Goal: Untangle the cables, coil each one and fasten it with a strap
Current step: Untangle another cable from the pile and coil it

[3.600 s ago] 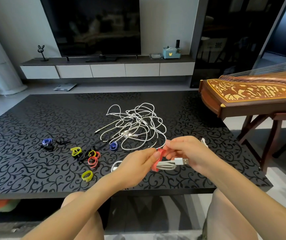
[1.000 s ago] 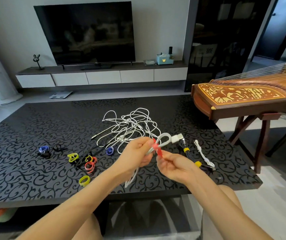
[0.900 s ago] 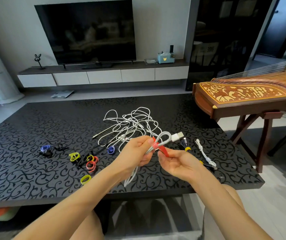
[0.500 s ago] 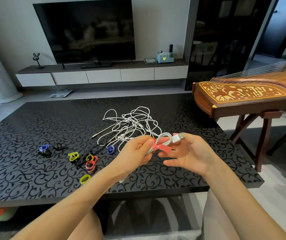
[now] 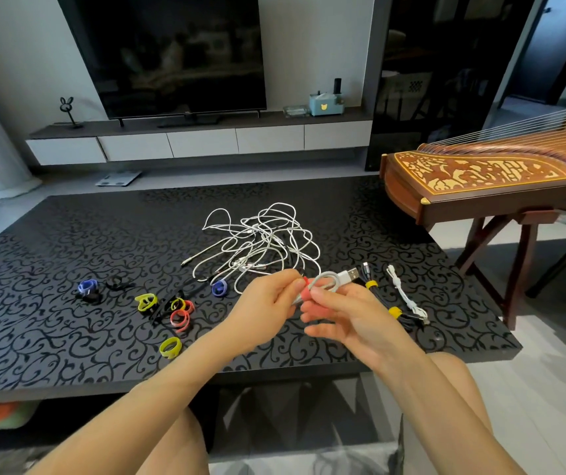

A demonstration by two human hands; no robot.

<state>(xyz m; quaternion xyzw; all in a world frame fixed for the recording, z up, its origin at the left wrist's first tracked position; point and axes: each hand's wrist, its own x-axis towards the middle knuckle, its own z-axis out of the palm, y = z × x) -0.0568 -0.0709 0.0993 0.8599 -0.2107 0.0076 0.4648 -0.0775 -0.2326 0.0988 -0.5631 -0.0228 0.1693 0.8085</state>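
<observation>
My left hand (image 5: 268, 305) grips a coiled white cable (image 5: 331, 280) above the table's near edge; its USB plug points right. A red strap (image 5: 305, 292) wraps the coil. My right hand (image 5: 346, 317) pinches the strap's end against the coil with thumb and fingers. A tangle of white cables (image 5: 261, 245) lies on the black table (image 5: 69, 241) behind my hands. Loose straps lie to the left: blue (image 5: 87, 287), yellow (image 5: 147, 301), red (image 5: 180, 318), another yellow (image 5: 170, 347), and a blue one (image 5: 219, 289) by the tangle.
A black cable with yellow straps (image 5: 382, 298) and a small white bundled cable (image 5: 405, 296) lie right of my hands. A wooden zither on a stand (image 5: 487, 180) is close to the table's right side. A TV and low cabinet (image 5: 199, 142) are beyond.
My right hand has come back from beside the coil and now pinches the red strap's end under the cable. The left hand keeps holding the coil in about the same place.
</observation>
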